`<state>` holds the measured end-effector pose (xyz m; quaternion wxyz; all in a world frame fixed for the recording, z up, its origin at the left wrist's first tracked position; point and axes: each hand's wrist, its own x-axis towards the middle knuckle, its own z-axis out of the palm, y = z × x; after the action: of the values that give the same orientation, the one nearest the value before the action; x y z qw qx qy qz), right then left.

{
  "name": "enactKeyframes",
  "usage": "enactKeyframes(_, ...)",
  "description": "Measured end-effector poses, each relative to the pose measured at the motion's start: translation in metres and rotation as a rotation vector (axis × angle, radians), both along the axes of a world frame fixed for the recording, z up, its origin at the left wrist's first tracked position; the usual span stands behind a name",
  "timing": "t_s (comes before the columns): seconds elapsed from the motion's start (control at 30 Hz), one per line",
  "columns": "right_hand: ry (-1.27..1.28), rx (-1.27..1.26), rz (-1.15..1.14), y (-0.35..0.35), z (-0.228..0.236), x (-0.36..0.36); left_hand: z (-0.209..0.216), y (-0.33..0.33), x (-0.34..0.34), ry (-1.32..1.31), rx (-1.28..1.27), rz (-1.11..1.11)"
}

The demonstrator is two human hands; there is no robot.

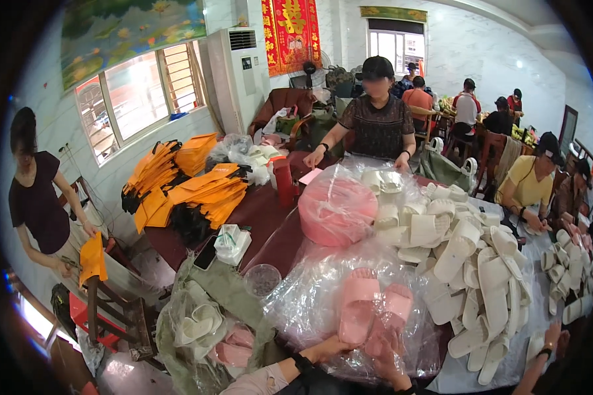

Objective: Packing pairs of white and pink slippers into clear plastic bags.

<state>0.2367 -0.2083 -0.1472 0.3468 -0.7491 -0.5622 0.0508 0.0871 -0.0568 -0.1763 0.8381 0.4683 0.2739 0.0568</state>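
A pair of pink slide slippers lies close in front of me over clear plastic bags [303, 299]. My left hand [333, 346] is closed at the near end of the left pink slipper [360, 299]. Beside it, my right hand [390, 361] grips the near end of the right pink slipper [398, 303]; part of its grip is hidden by the slippers. To the right rises a large pile of white slippers [478, 276]. Beyond the plastic stands a round pink bundle [338, 209] wrapped in clear film.
Stacks of orange bags [207, 191] cover the table's far left. A phone [205, 254], a white packet [232, 245] and a clear tub [262, 280] lie nearer. An open sack [178, 316] holds bagged slippers. A person [377, 112] stands opposite; another person's hand [555, 339] is at lower right.
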Motion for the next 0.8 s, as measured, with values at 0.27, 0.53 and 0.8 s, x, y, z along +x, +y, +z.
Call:
enactKeyframes(0.27,-0.034,-0.064,0.153,0.013,0.022,0.007,0.009,0.012,-0.004,0.041,0.136,-0.052)
enactKeyframes(0.53,-0.067,0.053,0.005,0.012,0.008,0.011,0.006,0.008,0.002,-0.019,0.076,0.029)
enactKeyframes(0.8,-0.016,0.042,-0.259,0.018,0.005,0.0,-0.007,0.002,0.002,0.052,0.018,0.082)
